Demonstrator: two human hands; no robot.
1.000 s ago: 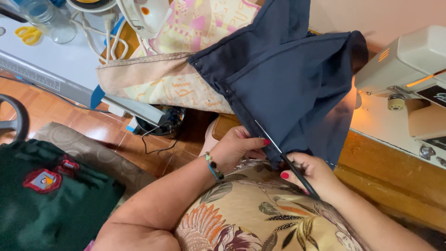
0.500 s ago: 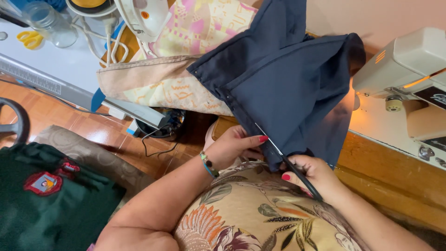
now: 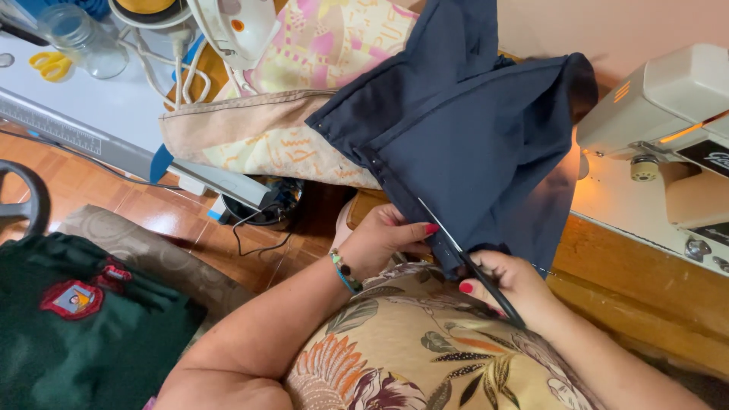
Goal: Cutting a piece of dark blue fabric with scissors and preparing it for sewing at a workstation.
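A navy blue garment hangs from the table down to my lap. My left hand pinches its lower seam edge, with a beaded bracelet on the wrist. My right hand grips a thin dark tool with a slim metal tip. The tip lies along the seam, just right of my left fingers. Both hands sit close together over my floral-print lap.
A cream sewing machine stands on the wooden table at the right. Beige patterned fabric lies left of the garment. A white iron, a jar and yellow scissors are at the top left. A green garment with a badge sits at the lower left.
Both hands stay at the seam. The tool and my fingers have shifted only slightly along the edge of the navy garment.
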